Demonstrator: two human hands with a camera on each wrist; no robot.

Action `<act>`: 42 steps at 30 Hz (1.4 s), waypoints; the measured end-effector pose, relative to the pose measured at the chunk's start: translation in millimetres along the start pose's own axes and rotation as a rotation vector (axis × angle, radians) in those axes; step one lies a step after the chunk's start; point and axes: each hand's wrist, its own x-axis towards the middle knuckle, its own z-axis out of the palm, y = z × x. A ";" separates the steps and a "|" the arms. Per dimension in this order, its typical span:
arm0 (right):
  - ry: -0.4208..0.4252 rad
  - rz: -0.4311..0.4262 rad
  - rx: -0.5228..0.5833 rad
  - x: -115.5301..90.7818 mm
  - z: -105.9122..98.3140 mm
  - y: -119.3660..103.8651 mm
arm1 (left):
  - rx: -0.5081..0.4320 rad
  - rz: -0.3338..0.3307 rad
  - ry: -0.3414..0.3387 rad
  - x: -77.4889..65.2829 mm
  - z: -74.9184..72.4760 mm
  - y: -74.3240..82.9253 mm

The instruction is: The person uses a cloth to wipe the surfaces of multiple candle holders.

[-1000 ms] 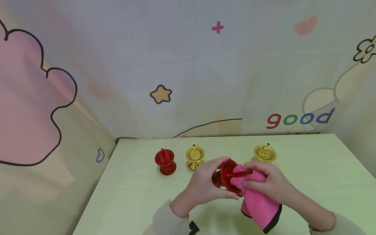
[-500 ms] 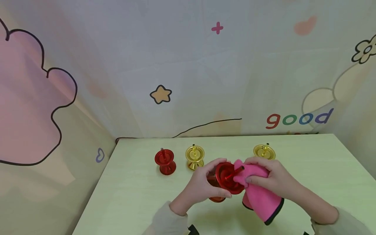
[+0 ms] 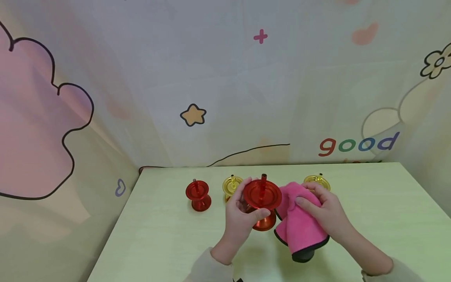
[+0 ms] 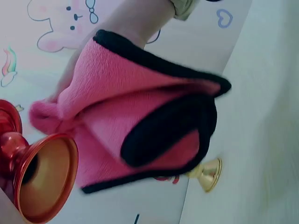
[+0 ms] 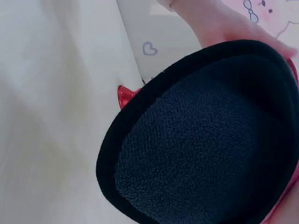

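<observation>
In the head view my left hand (image 3: 240, 219) grips a red metal candle holder (image 3: 262, 194) by its stem, upright and above the table. Its centre post points up, and the left wrist view shows the hollow underside of its base (image 4: 49, 179). My right hand (image 3: 325, 211) pinches a pink cloth (image 3: 299, 223) with black edging, which hangs down just right of the candle holder. Whether cloth and holder touch, I cannot tell. The cloth's dark reverse side (image 5: 201, 140) fills much of the right wrist view.
A second red candle holder (image 3: 197, 190) stands at the back left of the pale table (image 3: 158, 235). Next to it is a gold candle holder (image 3: 230, 185), partly hidden by my left hand. Another gold candle holder (image 3: 318, 180) stands behind my right hand. A patterned backdrop (image 3: 225, 78) rises behind.
The held candle holder has turned from tilted rightward to upright and has moved slightly left and up. The cloth has come away from its dish and post and now hangs spread out.
</observation>
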 end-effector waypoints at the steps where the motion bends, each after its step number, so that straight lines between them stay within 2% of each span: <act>1: -0.008 -0.024 -0.004 -0.9 2.8 -0.1 | -0.013 0.005 0.011 0.0 2.1 -0.2; 6: -0.029 -0.201 0.000 -9.1 17.7 -1.8 | -0.032 0.023 0.061 -0.6 10.8 0.0; 15: 0.111 -0.468 -0.003 -21.0 41.5 -5.5 | -0.011 0.060 0.176 -6.2 19.8 0.1; 20: 0.193 -0.501 -0.018 -22.2 51.4 -5.7 | -0.007 0.087 0.219 -8.4 23.2 -2.3; 24: 0.208 -0.527 -0.014 -20.7 53.4 -4.9 | -0.017 0.126 0.205 -8.3 23.3 -4.0; 28: 0.212 -0.569 0.020 -17.8 52.7 -4.3 | -0.046 0.143 0.149 -7.3 20.9 -2.7; 30: 0.215 -0.561 0.029 -17.0 51.3 -5.0 | -0.062 0.145 0.104 -6.7 18.5 -1.4; 34: 0.167 -0.430 0.042 -16.8 45.0 -8.3 | -0.103 0.141 -0.014 -4.7 11.3 1.3; 37: 0.100 -0.330 0.067 -16.1 37.9 -10.4 | -0.139 0.145 -0.142 -2.1 4.9 3.5; 40: 0.028 -0.297 0.112 -15.0 31.9 -10.0 | -0.128 0.116 -0.241 -0.1 0.3 6.0; 42: 0.011 -0.284 0.130 -14.8 30.1 -9.0 | -0.092 0.065 -0.261 0.1 -0.6 6.6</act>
